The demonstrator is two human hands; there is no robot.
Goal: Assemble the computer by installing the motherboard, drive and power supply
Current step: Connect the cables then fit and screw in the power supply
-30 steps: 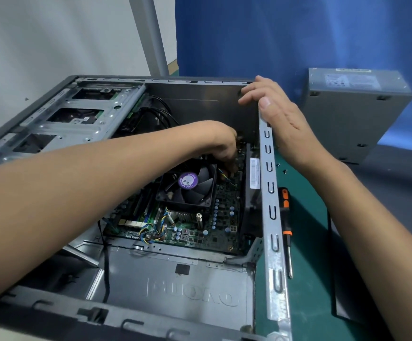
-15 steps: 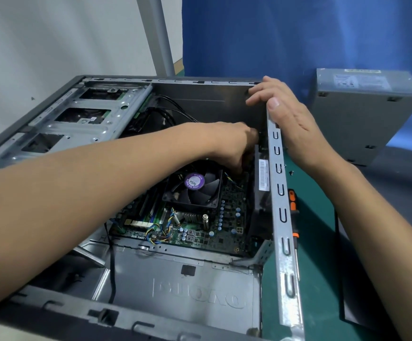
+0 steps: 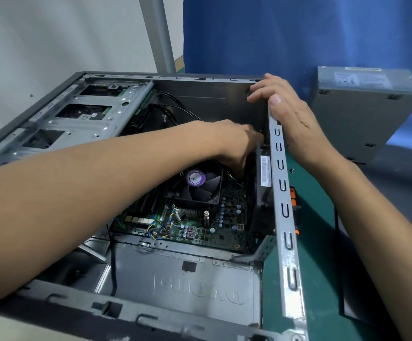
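Note:
The open grey computer case (image 3: pixel 283 217) lies on its side. Inside it sits the green motherboard (image 3: pixel 227 217) with a black CPU fan (image 3: pixel 196 187). My left hand (image 3: pixel 234 141) reaches down into the case's far right corner, beside the rear wall and above the fan. Its fingertips are hidden, so I cannot tell whether it holds anything. My right hand (image 3: pixel 291 116) grips the case's top right corner, fingers curled over the rim and thumb on the rail. The grey power supply (image 3: pixel 362 114) stands outside the case at the back right.
An orange-and-black screwdriver (image 3: pixel 294 200) lies on the green mat (image 3: pixel 320 242) just right of the case rail, mostly hidden. A small screw (image 3: pixel 292 171) lies near it. The metal drive cage (image 3: pixel 77 116) fills the case's left side. Black cables run along the far wall.
My left hand has slid a little farther right, toward the case's rear wall. My right hand keeps its hold on the corner.

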